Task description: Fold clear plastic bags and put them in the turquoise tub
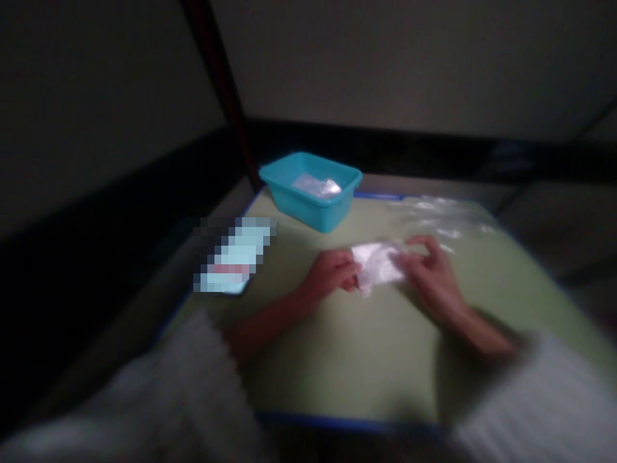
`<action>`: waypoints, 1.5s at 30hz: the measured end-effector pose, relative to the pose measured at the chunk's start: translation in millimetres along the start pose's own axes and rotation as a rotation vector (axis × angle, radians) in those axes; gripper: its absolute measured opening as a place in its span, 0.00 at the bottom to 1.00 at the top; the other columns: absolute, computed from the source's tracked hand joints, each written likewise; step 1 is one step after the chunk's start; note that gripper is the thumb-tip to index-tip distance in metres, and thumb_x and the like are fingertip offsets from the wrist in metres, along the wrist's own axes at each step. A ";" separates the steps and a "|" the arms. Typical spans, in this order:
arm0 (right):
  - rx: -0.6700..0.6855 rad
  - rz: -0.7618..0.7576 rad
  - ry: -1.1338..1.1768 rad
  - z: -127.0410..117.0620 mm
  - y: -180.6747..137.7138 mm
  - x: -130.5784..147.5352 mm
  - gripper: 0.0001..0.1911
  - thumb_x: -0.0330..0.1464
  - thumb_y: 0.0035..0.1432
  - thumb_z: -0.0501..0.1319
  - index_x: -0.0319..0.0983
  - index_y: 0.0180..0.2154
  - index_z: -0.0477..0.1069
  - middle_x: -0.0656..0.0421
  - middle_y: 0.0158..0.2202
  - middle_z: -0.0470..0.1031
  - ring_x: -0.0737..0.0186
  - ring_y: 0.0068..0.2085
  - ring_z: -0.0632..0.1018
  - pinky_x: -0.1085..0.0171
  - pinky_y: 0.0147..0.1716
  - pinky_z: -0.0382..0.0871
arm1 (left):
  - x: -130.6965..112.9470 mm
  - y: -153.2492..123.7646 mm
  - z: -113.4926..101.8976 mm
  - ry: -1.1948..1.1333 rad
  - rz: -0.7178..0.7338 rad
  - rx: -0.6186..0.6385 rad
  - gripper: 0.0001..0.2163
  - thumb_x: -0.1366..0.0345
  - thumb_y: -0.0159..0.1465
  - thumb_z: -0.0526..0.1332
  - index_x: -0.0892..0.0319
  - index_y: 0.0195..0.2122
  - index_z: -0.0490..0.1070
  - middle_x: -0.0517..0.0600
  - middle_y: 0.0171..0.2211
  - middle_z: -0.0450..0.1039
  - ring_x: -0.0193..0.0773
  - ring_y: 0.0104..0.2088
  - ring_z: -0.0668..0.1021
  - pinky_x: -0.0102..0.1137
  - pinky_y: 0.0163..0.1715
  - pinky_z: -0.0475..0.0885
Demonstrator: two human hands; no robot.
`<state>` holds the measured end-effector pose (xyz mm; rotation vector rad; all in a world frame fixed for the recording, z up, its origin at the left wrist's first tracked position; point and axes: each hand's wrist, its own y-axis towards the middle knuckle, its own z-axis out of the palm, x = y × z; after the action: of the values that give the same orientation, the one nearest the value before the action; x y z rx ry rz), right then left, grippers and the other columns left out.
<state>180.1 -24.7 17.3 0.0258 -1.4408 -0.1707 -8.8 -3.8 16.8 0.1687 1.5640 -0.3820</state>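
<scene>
A small white crumpled packet (376, 265) lies between my two hands over the pale green table (366, 347). My left hand (330, 275) pinches its left edge with curled fingers. My right hand (431, 276) holds its right side, fingers bent round it. Both forearms come from white fuzzy sleeves at the bottom of the view. The picture is dim and blurred.
A teal plastic tub (311, 188) stands at the table's far edge with a clear packet (318, 186) inside. Clear plastic sheets or bags (441, 215) lie at the far right. A pixelated flat object (235, 256) rests at the left edge. The table has a blue rim.
</scene>
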 end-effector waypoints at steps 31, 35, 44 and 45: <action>0.141 0.079 0.120 12.3 -10.1 2.4 0.21 0.29 0.44 0.69 0.47 0.42 0.73 0.60 0.46 0.76 0.64 0.42 0.77 0.62 0.42 0.72 | 5.8 -3.0 8.9 -0.104 0.047 -0.216 0.09 0.61 0.51 0.63 0.63 0.23 0.71 0.44 0.20 0.68 0.31 0.23 0.72 0.25 0.24 0.72; 0.130 0.071 0.052 15.1 -12.8 1.1 0.20 0.29 0.42 0.70 0.45 0.41 0.76 0.59 0.42 0.78 0.63 0.38 0.77 0.62 0.39 0.72 | 4.4 -2.9 10.3 -0.132 0.043 -0.249 0.08 0.61 0.51 0.64 0.62 0.25 0.72 0.45 0.23 0.71 0.33 0.25 0.74 0.26 0.25 0.74; 0.022 0.020 -0.250 16.7 -15.3 12.8 0.17 0.28 0.41 0.68 0.41 0.38 0.79 0.64 0.22 0.75 0.69 0.22 0.71 0.68 0.22 0.67 | 4.3 -6.2 13.7 -0.132 0.051 -0.180 0.08 0.62 0.52 0.63 0.61 0.23 0.71 0.44 0.20 0.69 0.32 0.24 0.74 0.26 0.25 0.72; 0.023 0.015 -0.262 16.3 -15.1 13.0 0.17 0.29 0.42 0.68 0.40 0.38 0.79 0.64 0.22 0.75 0.69 0.22 0.71 0.67 0.22 0.67 | 4.8 -6.0 13.4 -0.122 0.060 -0.181 0.08 0.61 0.52 0.63 0.62 0.23 0.71 0.45 0.20 0.69 0.33 0.23 0.74 0.26 0.25 0.72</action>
<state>164.0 -39.9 30.5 0.0115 -1.7034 -0.1491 1.5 -14.6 13.0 0.0503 1.4608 -0.1985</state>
